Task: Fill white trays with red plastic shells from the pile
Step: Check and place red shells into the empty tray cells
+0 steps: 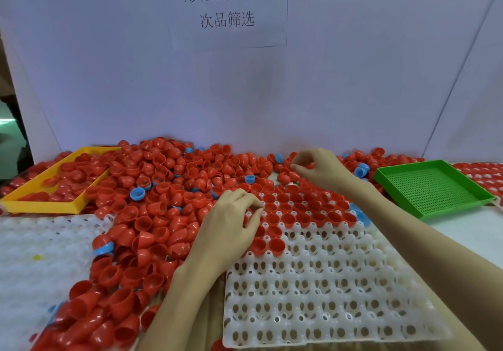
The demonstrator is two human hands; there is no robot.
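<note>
The white tray (326,296) lies nearest, its far rows filled with red shells (299,209). The left hand (231,225) rests at the tray's left edge, fingers curled; what its grip holds cannot be told. The right hand (315,168) pinches a shell over the pile (152,187). A green tray (432,187) sits right, a yellow tray (54,184) left.

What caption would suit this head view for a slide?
Two hands load red shells into a partly filled white tray.
</note>
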